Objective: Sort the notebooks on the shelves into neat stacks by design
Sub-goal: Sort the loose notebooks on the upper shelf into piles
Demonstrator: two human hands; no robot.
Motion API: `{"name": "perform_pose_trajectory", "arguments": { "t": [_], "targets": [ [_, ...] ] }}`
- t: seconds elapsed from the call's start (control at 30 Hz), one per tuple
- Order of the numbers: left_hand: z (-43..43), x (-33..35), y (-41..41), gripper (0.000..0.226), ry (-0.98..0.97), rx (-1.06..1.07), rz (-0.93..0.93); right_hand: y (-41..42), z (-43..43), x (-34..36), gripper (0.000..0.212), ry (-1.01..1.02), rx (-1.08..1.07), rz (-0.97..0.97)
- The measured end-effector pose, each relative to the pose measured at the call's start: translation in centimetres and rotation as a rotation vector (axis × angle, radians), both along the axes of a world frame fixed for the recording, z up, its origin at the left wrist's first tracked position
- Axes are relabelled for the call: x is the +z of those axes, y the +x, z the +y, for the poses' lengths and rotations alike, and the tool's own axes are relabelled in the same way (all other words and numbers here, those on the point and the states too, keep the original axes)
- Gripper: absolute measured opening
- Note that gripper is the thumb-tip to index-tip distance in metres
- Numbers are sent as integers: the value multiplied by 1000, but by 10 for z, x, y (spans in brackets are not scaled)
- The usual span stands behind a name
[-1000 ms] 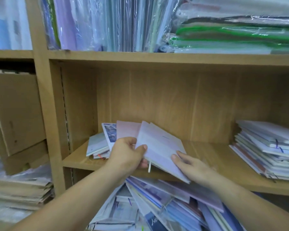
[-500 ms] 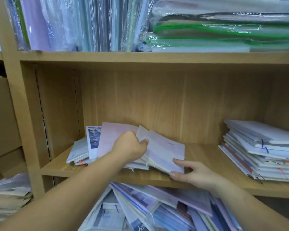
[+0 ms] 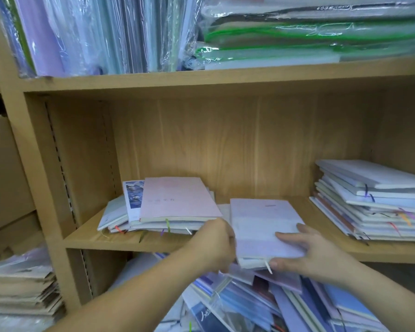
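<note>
The lilac notebooks [image 3: 264, 226] sit as a small pile in the middle of the shelf [image 3: 134, 240], their front end jutting out past its edge, between my two hands. They look light and fairly stiff: thin soft covers over a firm block of pages, with smooth faces that I judge would slide on each other if I tilt them. A ribbon marker dangles from the front. Best to hold them by the two long sides and squeeze the pile square, not lift by the top cover alone.

My right hand [image 3: 304, 252] pinches the front right corner, fingers lying nearly flat across the top cover and thumb at the lower edge. My left hand [image 3: 216, 245] is curled against the left side and seems to grip it; blur hides the fingertips.

Just to the left lies a loose pile topped by a pink notebook [image 3: 177, 200]. Well apart on the right stands a taller, slipping stack [image 3: 369, 200]. Below the shelf is an unsorted heap [image 3: 261, 303].
</note>
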State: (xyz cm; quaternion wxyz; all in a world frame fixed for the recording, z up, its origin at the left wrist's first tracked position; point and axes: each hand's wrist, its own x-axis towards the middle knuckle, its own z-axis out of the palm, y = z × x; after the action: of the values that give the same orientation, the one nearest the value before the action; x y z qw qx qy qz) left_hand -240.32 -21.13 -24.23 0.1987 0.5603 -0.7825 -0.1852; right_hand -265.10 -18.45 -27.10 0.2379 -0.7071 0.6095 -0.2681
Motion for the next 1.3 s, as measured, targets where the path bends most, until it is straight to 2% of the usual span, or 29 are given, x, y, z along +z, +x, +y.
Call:
{"name": "perform_pose_trajectory", "arguments": {
  "t": [0.07, 0.13, 0.2, 0.23, 0.3, 0.4, 0.5, 0.6, 0.67, 0.73, 0.8, 0.83, 0.9, 0.93, 1.0, 1.03, 1.13, 1.2, 1.23, 1.3],
  "targets": [
    [2, 14, 20, 28, -365, -10, -120, -1, 1, 0, 107, -2, -1, -8],
    [0, 30, 48, 37, -529, 8, -189, 1, -2, 0, 115, 6, 28, 30],
    [-5, 38, 86, 58, -464, 37, -383, 6, -9, 1, 120, 17, 37, 41],
    [-7, 38, 103, 62, -407, 53, -454, 9, -14, 1, 118, 12, 34, 21],
    [-10, 32, 128, 48, -348, 64, -525, 14, -20, 0, 109, -8, 49, -5],
    [-9, 34, 140, 29, -418, 24, -586, 17, -23, -5, 92, -31, 37, 2],
    [-4, 40, 143, 39, -436, 44, -443, 14, -21, -5, 82, -29, -9, -16],
    [2, 34, 132, 35, -566, 117, -98, 17, -14, -8, 72, -41, -32, -14],
    [9, 27, 107, 32, -683, 72, 55, 19, -8, -7, 64, -84, -60, -101],
    [14, 16, 74, 33, -760, -58, 64, 15, -1, -1, 55, -128, -83, -258],
    [17, 2, 38, 36, -694, -152, -58, 4, 6, 3, 56, -126, -64, -362],
    [17, -6, 22, 38, -622, -165, -187, -1, 7, 4, 60, -113, -60, -361],
    [15, -22, 1, 35, -542, -179, -460, 2, 5, 4, 70, -65, -85, -232],
    [12, -28, -4, 30, -531, -201, -529, 6, 2, 3, 78, -32, -98, -108],
    [6, -30, 1, 23, -524, -262, -525, 15, 2, -1, 94, -31, -91, 160],
    [4, -26, 9, 23, -497, -283, -493, 22, 3, -1, 97, -61, -106, 221],
    [4, -1, 51, 43, -475, -160, -404, 30, 0, 6, 100, -49, -116, 211],
    [6, 18, 89, 59, -428, 7, -451, 27, -6, 13, 112, 10, -100, 142],
    [7, 26, 108, 69, -377, 91, -498, 28, -10, 16, 112, 18, -107, 113],
    [8, 36, 141, 85, -251, 219, -553, 39, -14, 22, 98, -60, -141, 219]
  ]
}}
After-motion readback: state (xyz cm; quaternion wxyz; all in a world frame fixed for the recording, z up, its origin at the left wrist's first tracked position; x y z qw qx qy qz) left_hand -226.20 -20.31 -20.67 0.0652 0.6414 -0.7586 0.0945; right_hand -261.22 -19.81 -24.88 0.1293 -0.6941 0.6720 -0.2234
